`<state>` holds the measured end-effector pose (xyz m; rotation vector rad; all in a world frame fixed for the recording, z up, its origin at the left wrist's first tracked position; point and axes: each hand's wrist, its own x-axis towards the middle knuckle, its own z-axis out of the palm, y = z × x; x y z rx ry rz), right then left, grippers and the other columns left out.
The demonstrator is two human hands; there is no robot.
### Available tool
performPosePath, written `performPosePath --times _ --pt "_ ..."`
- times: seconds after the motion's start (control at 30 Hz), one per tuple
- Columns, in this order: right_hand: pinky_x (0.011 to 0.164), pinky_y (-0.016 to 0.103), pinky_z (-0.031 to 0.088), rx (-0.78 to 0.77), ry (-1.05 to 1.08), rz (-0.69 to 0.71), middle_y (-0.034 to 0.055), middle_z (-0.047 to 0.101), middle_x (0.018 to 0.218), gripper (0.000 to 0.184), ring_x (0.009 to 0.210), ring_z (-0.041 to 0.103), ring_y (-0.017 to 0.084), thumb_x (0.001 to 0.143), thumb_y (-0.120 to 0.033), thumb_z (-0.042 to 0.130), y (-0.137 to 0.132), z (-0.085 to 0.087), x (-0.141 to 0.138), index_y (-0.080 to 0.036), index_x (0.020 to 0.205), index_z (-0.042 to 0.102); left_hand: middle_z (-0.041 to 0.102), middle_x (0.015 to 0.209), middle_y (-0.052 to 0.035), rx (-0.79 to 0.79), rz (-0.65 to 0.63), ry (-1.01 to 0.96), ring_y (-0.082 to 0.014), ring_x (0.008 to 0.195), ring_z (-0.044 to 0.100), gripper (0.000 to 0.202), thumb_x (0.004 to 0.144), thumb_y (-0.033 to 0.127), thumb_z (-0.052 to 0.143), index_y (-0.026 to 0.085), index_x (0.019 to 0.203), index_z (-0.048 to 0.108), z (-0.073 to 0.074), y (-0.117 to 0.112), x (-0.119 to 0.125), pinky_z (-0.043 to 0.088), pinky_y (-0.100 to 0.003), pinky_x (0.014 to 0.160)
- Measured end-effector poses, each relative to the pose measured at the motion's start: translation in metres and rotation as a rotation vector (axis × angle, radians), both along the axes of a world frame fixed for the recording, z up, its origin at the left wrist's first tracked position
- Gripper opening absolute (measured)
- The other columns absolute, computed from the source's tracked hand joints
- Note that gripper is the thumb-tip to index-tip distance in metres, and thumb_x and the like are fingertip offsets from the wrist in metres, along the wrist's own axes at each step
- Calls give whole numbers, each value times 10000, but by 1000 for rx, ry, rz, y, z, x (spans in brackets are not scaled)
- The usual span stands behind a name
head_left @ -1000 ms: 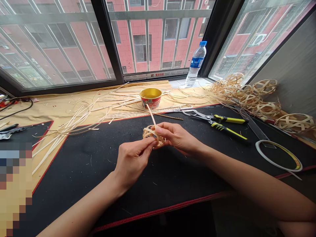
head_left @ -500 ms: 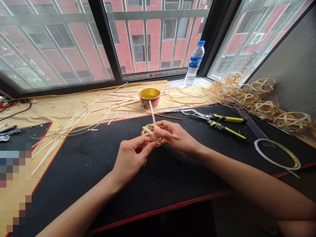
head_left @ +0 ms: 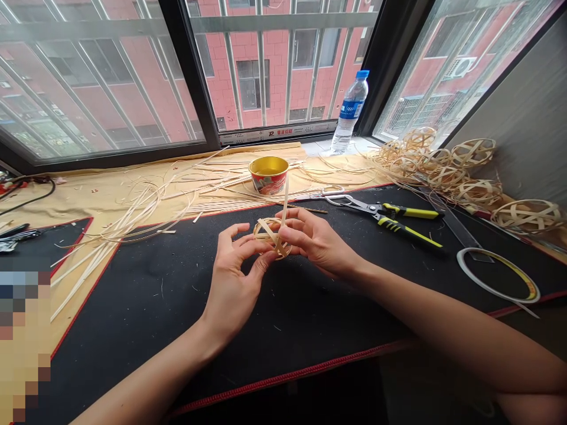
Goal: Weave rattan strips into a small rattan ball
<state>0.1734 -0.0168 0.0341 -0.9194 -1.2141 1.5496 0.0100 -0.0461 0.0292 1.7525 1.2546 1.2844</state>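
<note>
A small ball woven of pale bamboo strips [head_left: 269, 237] is held between both hands above the black mat [head_left: 146, 295]. One loose strip end [head_left: 286, 198] sticks up from it. My left hand [head_left: 234, 274] cups the ball's left side, thumb and fingertips touching it, fingers spread. My right hand [head_left: 312, 241] pinches the ball's right side where the loose strip leaves it.
A yellow bowl [head_left: 269, 173] stands behind the hands among loose bamboo strips [head_left: 133, 215]. Yellow-handled shears [head_left: 385, 217] and a tape ring [head_left: 498, 274] lie on the right. Finished woven balls [head_left: 460, 171] are piled by the wall. A water bottle [head_left: 351, 112] stands at the window.
My left hand has opened its fingers around the ball. The loose strip end has swung from leaning left to nearly upright, and the ball has turned slightly.
</note>
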Motion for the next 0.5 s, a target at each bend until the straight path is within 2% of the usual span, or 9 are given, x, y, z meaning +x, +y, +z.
performPosePath --times 0.07,0.17,0.3,0.5 --pt "672 302 533 5 14 8 44 624 963 440 833 623 167 688 -416 743 0 0 0 -202 985 499 510 1188 -58 5 -36 -12 -243 1158 540 106 802 293 641 226 780 721 -2 1 0 485 -367 960" --pt "672 304 538 9 45 31 27 633 921 430 800 631 158 692 -415 744 0 -1 1 -210 972 491 511 1218 -65 14 -63 -26 -242 1151 561 106 809 274 639 204 774 711 -4 1 1 497 -373 966" --pt "674 292 542 24 77 39 23 643 920 398 809 640 154 716 -396 734 1 -2 2 -216 975 490 475 1255 -80 17 -88 -42 -213 1040 629 104 806 269 641 181 810 696 -3 0 1 563 -337 869" --pt "677 286 553 34 85 33 25 633 945 385 854 639 162 723 -385 732 1 -2 1 -223 981 497 474 1245 -100 -6 -67 -34 -233 1080 610 122 799 274 645 162 801 692 0 -1 3 600 -277 765"
